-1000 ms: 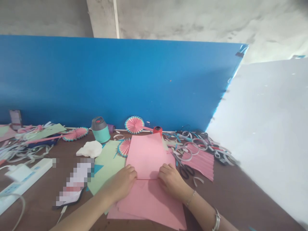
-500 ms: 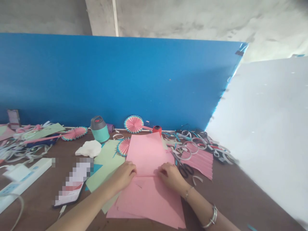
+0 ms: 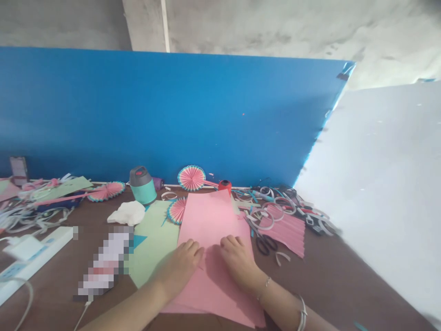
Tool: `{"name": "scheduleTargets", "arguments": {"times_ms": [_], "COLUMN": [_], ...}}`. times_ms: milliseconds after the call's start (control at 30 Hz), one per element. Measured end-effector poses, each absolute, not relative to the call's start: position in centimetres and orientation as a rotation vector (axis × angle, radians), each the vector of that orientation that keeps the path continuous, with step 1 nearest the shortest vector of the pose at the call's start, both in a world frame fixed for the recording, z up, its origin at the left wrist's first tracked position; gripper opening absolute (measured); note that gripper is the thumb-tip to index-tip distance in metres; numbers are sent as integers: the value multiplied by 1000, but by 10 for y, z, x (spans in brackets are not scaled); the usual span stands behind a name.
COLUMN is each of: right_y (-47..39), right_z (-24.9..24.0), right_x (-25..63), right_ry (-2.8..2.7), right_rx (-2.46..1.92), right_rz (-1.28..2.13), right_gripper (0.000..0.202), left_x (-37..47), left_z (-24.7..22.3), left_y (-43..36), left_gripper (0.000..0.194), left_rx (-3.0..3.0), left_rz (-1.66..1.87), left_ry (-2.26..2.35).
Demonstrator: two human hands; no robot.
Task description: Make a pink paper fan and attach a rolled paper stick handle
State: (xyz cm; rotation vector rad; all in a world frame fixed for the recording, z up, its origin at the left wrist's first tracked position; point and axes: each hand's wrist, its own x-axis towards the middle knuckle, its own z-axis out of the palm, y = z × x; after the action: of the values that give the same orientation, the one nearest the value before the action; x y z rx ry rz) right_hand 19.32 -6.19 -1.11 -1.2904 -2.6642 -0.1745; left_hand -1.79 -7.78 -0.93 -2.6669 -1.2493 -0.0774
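A long sheet of pink paper (image 3: 208, 216) lies over other pink sheets (image 3: 220, 301) in front of me. My left hand (image 3: 184, 264) rests on its left side, fingers curled and pressed together at the paper. Across from it, my right hand (image 3: 239, 262) bends its fingers against the same sheet. The hands are a short gap apart, and the paper under the fingertips is hidden. Green sheets (image 3: 155, 243) lie left of the pink stack, with a pleated pink fan (image 3: 177, 210) partly under the paper. Black-handled scissors (image 3: 263, 243) lie to the right.
A teal bottle (image 3: 143, 188), white tissue (image 3: 127, 213) and phone (image 3: 106, 262) lie to the left, by a power strip (image 3: 37, 257). More fans (image 3: 191, 178) lie at the back. Cable loops (image 3: 263, 216) and pleated pink paper (image 3: 285, 230) are on the right. A blue panel (image 3: 172, 115) stands behind.
Both hands have slid slightly down the pink paper, and the left has moved right. The crease line that showed between them is no longer visible.
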Motion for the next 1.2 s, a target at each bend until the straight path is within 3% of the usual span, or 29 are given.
{"name": "scheduleTargets", "arguments": {"times_ms": [200,500,633,800,1000,1200], "right_y": [-66,-82,-84,-84,-86,-92], "right_z": [-25,-28,-25,-17,-14,-20], "right_x": [184,180,180,180,179,181], "right_ry": [-2722,-2581,-2605,-2662,-2655,-2631], "right_rx": [-1247,-1357,-1328,-1339,-1375,-1615], "right_rz": [-310,-315,-300,-205,-149,-217], "right_gripper": [10,34,42,42,39,34], "left_x": [-5,-1,-5,-20,-27,-29], "left_z": [-13,-25,-15,-25,-47,-39], "left_y": [-88,-100,-105,-110,-114,-115], "left_gripper": [46,67,64,44,46,49], "left_rx": [-2523,-2562,-2574,-2584,-2491,-2433], "left_rz": [-24,-60,-98,-364,-360,-304], "left_ry": [-1382,-1505,-1536,-1505,-1577,-1699]}}
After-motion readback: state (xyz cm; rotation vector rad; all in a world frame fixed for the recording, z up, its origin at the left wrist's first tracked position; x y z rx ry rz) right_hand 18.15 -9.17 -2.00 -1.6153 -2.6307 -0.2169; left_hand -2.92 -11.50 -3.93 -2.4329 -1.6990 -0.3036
